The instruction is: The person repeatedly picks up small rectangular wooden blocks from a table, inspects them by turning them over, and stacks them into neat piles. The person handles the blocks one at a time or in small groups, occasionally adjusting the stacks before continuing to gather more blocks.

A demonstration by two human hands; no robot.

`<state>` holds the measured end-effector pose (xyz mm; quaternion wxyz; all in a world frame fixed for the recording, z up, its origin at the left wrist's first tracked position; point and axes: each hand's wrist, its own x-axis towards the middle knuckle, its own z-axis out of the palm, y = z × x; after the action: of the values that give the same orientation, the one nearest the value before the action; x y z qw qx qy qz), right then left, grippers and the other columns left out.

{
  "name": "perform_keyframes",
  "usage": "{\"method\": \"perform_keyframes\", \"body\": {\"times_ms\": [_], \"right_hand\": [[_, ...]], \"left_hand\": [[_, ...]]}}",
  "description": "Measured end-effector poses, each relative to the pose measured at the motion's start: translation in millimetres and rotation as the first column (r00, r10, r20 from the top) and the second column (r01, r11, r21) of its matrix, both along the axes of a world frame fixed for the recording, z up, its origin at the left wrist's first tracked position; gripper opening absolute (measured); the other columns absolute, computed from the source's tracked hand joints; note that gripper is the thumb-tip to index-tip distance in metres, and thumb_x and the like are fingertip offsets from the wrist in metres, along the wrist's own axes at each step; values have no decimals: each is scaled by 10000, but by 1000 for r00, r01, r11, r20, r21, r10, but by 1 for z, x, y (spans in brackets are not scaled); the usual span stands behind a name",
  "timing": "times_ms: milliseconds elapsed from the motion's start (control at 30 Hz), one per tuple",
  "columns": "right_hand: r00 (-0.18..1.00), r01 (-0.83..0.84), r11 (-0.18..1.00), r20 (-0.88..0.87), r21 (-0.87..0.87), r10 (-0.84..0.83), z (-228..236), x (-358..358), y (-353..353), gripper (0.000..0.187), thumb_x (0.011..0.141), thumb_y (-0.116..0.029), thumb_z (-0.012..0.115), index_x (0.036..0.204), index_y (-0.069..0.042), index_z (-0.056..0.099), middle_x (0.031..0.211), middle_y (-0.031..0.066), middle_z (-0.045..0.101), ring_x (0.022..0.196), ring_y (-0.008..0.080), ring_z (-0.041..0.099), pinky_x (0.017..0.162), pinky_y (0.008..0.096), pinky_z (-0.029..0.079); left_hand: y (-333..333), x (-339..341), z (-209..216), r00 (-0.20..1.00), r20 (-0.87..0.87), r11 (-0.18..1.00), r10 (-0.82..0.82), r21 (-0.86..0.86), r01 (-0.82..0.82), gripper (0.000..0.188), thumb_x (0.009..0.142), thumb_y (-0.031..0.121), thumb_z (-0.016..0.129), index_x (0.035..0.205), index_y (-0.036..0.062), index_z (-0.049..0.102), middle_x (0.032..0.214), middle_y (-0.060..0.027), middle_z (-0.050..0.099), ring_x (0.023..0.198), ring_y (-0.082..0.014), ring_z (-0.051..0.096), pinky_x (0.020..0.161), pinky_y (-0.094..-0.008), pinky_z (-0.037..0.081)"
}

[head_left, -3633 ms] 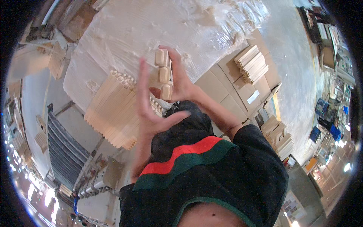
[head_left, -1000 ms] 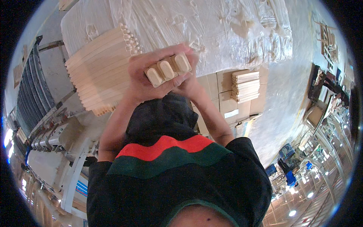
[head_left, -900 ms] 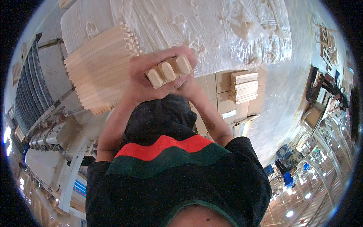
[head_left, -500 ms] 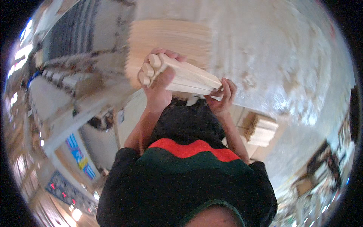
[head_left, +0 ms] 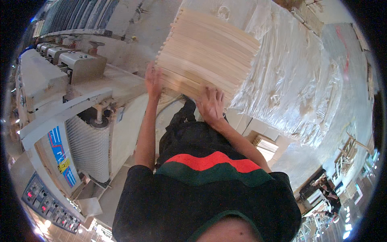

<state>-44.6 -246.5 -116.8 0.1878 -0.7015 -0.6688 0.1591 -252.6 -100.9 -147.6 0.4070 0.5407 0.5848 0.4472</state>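
A broad stack of pale wooden slats (head_left: 209, 48) lies in front of me, the slats side by side with their rounded ends along the left and right edges. My left hand (head_left: 153, 80) is at the near left corner, its fingers stretched along the slat ends and slightly blurred. Over the near edge of the stack, toward its right side, lies my right hand (head_left: 211, 104) with fingers spread on the wood. Neither hand has a slat lifted. Whether the left palm presses on the ends I cannot tell.
Crumpled clear plastic sheeting (head_left: 286, 76) spreads right of the stack. On the left stands a machine with a textured roller (head_left: 88, 147), metal housings (head_left: 76, 60) and a control panel (head_left: 50, 203). A smaller bundle of slats (head_left: 266, 147) sits at lower right; a person (head_left: 331, 197) is farther off.
The bundle of slats held up between both hands has been let go at the stack's near side. Both hands now rest lower at the stack, and the view has shifted.
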Motion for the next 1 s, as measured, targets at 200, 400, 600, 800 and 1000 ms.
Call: {"method": "perform_keyframes", "body": {"times_ms": [200, 400, 600, 800, 1000], "right_hand": [[876, 425, 897, 192, 123, -442, -3, -7, -22, 1123, 589, -425, 848, 1460, -65, 237, 1451, 240, 231, 1328, 440, 230, 1048, 580, 252], [805, 557, 830, -236, -17, -545, -26, 2, -44, 1375, 565, -415, 888, 1470, 6, -58, 1492, 285, 180, 1369, 422, 249, 1119, 472, 254], [802, 571, 821, -225, 19, -553, -17, -6, -40, 1299, 551, -330, 910, 1469, 20, 60, 1433, 275, 302, 1327, 393, 329, 1097, 461, 296], [784, 507, 862, -407, -14, -468, -17, 6, -47, 1154, 598, -264, 891, 1456, -20, 159, 1350, 241, 417, 1204, 364, 481, 986, 441, 445], [738, 514, 856, -477, -58, -476, -18, 10, -49, 1089, 587, -240, 897, 1427, -34, 236, 1281, 208, 471, 1127, 324, 541, 900, 406, 513]], "left_hand": [[0, -21, 13, 846, -405, 894, -347, 129, 429, 982, 646, 266, 857, 1423, -6, 320, 1417, -221, 402, 1255, -329, 464, 1042, -404, 377], [21, -44, 6, 792, -308, 828, -527, 25, 561, 1257, 525, 278, 912, 1481, 8, 142, 1423, -215, 397, 1285, -319, 442, 1061, -413, 372], [34, -54, -3, 757, -161, 771, -633, -48, 635, 1243, 532, 228, 915, 1484, 22, 142, 1420, -210, 406, 1299, -306, 431, 1063, -392, 379], [29, -53, -2, 767, -152, 780, -623, -45, 625, 1224, 525, 195, 916, 1475, 20, 164, 1416, -200, 417, 1269, -304, 468, 1051, -395, 397], [30, -53, -10, 770, -15, 770, -638, 8, 638, 1229, 544, 305, 916, 1489, 54, 171, 1384, -182, 454, 1244, -300, 481, 1007, -406, 418]]}}
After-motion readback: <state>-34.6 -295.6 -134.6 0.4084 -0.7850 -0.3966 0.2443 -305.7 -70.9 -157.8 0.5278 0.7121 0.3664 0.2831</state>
